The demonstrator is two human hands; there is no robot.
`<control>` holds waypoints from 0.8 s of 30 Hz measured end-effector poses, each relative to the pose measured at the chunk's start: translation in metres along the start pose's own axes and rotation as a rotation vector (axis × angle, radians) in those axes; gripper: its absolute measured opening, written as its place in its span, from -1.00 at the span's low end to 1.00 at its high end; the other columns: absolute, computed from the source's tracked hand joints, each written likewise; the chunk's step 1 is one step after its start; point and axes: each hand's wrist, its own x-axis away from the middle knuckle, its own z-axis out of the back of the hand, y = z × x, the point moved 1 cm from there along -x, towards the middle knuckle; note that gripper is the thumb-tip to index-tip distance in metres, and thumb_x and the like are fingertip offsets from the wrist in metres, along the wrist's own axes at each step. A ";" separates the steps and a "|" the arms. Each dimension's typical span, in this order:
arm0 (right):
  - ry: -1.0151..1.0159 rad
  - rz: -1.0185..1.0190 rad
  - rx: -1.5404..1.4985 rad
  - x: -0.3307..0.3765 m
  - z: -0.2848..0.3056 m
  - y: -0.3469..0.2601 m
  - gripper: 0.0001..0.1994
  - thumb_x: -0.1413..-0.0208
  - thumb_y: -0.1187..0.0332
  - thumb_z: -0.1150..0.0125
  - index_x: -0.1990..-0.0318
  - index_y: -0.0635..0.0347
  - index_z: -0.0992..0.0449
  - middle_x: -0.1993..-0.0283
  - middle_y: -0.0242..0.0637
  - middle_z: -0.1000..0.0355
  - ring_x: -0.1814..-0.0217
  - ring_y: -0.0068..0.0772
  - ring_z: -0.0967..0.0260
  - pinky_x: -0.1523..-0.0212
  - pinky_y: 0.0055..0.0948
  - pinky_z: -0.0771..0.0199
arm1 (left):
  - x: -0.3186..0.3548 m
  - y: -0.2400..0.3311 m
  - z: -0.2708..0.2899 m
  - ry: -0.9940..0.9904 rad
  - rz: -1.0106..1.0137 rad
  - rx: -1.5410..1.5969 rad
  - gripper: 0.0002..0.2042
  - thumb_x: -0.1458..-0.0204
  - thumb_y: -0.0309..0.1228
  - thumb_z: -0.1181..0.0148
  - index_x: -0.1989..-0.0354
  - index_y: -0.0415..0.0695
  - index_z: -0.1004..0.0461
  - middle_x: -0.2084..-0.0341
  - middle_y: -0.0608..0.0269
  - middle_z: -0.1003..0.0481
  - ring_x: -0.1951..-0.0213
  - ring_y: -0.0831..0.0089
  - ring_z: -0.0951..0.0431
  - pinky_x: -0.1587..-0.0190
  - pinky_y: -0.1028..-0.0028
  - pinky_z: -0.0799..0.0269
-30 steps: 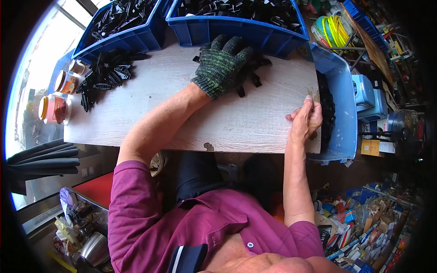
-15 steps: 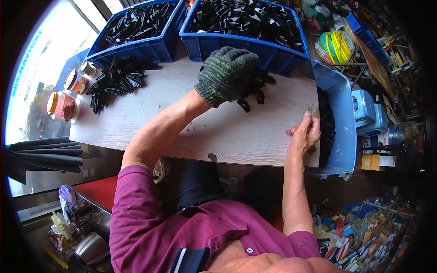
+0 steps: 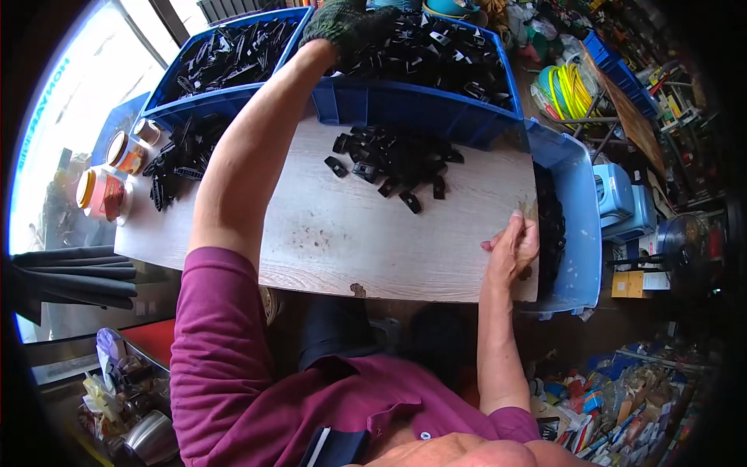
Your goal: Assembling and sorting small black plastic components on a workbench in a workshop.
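My left hand (image 3: pixel 342 29), in a dark green and black knitted glove, reaches over the near left corner of a blue bin (image 3: pixel 420 103) filled with small black plastic parts (image 3: pixel 436 58). Its fingers are blurred against the dark parts, so their grip cannot be made out. On the pale wood-look table (image 3: pixel 373 249), a loose pile of black plastic clips (image 3: pixel 397 159) lies in front of that bin. My bare right hand (image 3: pixel 513 245) rests by the table's right edge, fingers curled in and thumb pressed against them; anything inside is hidden.
A second blue bin (image 3: pixel 226 97) holds longer black pieces, with more piled black pieces (image 3: pixel 183 159) before it. Several jars (image 3: pixel 105 194) stand at the table's left edge. Beyond the right edge sits a light blue tub (image 3: pixel 580 226) containing black parts. Yellow hose (image 3: pixel 568 89) lies coiled farther off.
My left hand has moved from the clip pile on the table up and away to the right-hand blue bin, uncovering the pile. My right hand has stayed at the table's right edge.
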 end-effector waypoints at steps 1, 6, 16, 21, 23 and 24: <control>0.000 0.001 0.003 0.000 0.000 -0.001 -0.71 -0.31 0.20 -0.15 0.41 0.14 -0.35 0.73 -0.44 -0.18 0.75 -0.67 -0.11 0.76 -0.54 -0.35 | -0.001 0.000 -0.002 -0.001 0.001 0.003 -0.69 -0.05 -0.16 -0.31 0.08 -0.02 -0.59 0.25 0.03 -0.60 0.22 0.12 -0.64 0.18 0.19 -0.58; 0.011 0.014 0.009 0.002 0.001 -0.007 -0.72 -0.32 0.22 -0.13 0.41 0.15 -0.34 0.74 -0.44 -0.18 0.74 -0.66 -0.11 0.75 -0.55 -0.34 | -0.007 0.006 -0.006 -0.021 -0.043 -0.026 -0.71 -0.06 -0.15 -0.28 0.11 -0.02 -0.61 0.28 0.05 -0.61 0.24 0.16 -0.64 0.18 0.23 -0.57; -0.002 0.001 0.004 0.000 0.001 -0.005 -0.72 -0.31 0.23 -0.14 0.41 0.18 -0.35 0.74 -0.44 -0.17 0.73 -0.65 -0.12 0.74 -0.54 -0.33 | -0.005 0.038 -0.004 -0.066 -0.116 -0.100 -0.73 -0.07 -0.13 -0.22 0.17 -0.01 -0.64 0.34 0.09 -0.62 0.29 0.22 -0.65 0.18 0.29 -0.54; -0.005 0.000 0.018 0.001 0.001 -0.006 -0.72 -0.31 0.23 -0.14 0.40 0.18 -0.36 0.74 -0.44 -0.17 0.74 -0.64 -0.12 0.75 -0.52 -0.31 | 0.000 0.044 0.005 -0.078 -0.145 -0.143 -0.73 -0.07 -0.12 -0.19 0.21 0.00 -0.65 0.37 0.11 -0.63 0.31 0.25 -0.66 0.18 0.33 -0.53; -0.001 0.007 0.014 0.001 0.000 -0.006 -0.73 -0.31 0.23 -0.14 0.40 0.17 -0.36 0.74 -0.44 -0.17 0.74 -0.64 -0.11 0.75 -0.52 -0.31 | 0.001 0.045 0.010 -0.081 -0.159 -0.158 -0.73 -0.08 -0.12 -0.18 0.22 0.00 -0.66 0.39 0.12 -0.64 0.32 0.26 -0.66 0.17 0.34 -0.53; 0.003 0.014 0.008 0.001 -0.001 -0.006 -0.73 -0.31 0.23 -0.14 0.40 0.17 -0.36 0.74 -0.44 -0.17 0.74 -0.64 -0.11 0.75 -0.53 -0.31 | 0.003 0.046 0.013 -0.082 -0.165 -0.166 -0.73 -0.08 -0.12 -0.17 0.23 0.00 -0.66 0.39 0.13 -0.64 0.32 0.27 -0.66 0.17 0.35 -0.53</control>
